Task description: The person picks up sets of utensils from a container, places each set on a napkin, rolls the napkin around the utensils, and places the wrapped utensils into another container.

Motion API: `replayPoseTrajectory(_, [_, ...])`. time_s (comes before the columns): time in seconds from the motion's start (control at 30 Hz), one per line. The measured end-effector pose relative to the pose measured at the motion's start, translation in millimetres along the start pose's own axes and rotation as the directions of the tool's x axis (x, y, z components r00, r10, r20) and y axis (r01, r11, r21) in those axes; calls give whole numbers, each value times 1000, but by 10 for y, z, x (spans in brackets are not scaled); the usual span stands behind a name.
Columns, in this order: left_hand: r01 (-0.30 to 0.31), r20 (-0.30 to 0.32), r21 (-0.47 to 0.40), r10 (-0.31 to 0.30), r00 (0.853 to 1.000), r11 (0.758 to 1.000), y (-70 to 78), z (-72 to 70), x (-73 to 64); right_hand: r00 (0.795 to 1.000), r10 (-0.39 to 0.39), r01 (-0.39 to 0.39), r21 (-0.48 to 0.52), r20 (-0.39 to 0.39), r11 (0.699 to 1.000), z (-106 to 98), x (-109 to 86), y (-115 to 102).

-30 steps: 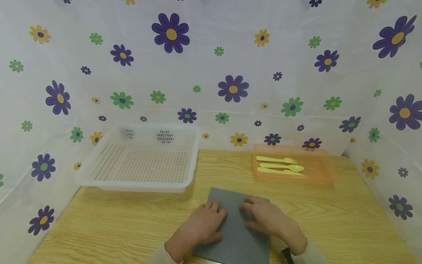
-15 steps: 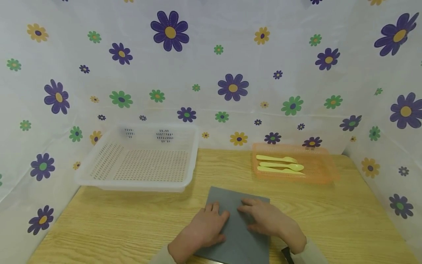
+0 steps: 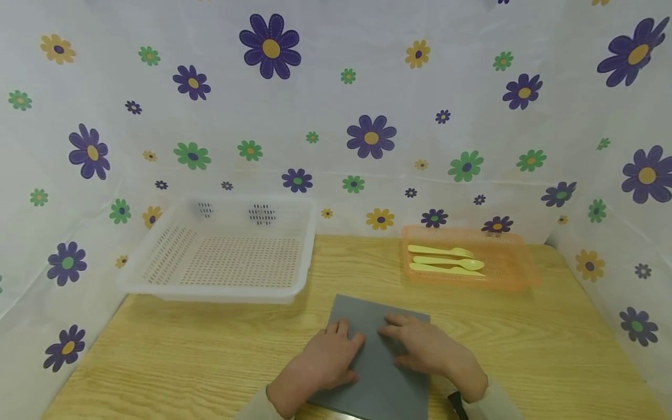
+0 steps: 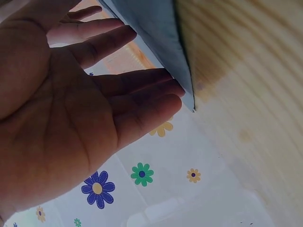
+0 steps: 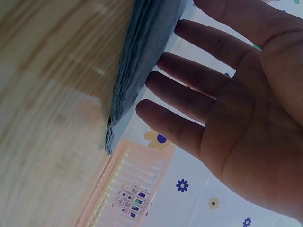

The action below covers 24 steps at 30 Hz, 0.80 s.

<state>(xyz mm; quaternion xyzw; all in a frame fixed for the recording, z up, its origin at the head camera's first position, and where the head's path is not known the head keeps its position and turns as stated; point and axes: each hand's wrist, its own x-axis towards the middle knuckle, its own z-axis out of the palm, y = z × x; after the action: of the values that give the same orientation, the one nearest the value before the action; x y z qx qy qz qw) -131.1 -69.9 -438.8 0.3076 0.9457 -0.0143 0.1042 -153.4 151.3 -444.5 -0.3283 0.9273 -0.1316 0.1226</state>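
A folded grey cloth (image 3: 379, 379) lies flat near the front of the table, its far end slightly turned. On its left part rests my left hand (image 3: 326, 360), fingertips on the top surface. My right hand (image 3: 427, 349) reaches in from the other side with its fingertips on the right half. In the left wrist view, the left fingers (image 4: 142, 116) extend fairly straight toward the cloth (image 4: 154, 33). The right wrist view shows several stacked layers at the edge of the cloth (image 5: 147, 52), beside the spread right fingers (image 5: 173, 125). Neither hand grips anything.
A white perforated basket (image 3: 210, 294) stands at the back left. At the back right is an orange tray (image 3: 517, 268) holding a yellow fork (image 3: 438, 251), spoon (image 3: 446, 262) and knife (image 3: 443, 270). A flower-printed curtain (image 3: 315, 105) surrounds the wooden table (image 3: 184, 350).
My left hand has shifted slightly to the right across the cloth, and my right fingertips a little to the left. Over the last half second both hands stay nearly still.
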Motion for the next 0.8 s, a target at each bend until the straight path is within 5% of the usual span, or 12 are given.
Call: replayPoseTrajectory(0.8, [-5, 16, -29, 6, 1000, 1000, -78, 4, 13, 999, -36, 35, -32, -22, 999, -15, -14, -40])
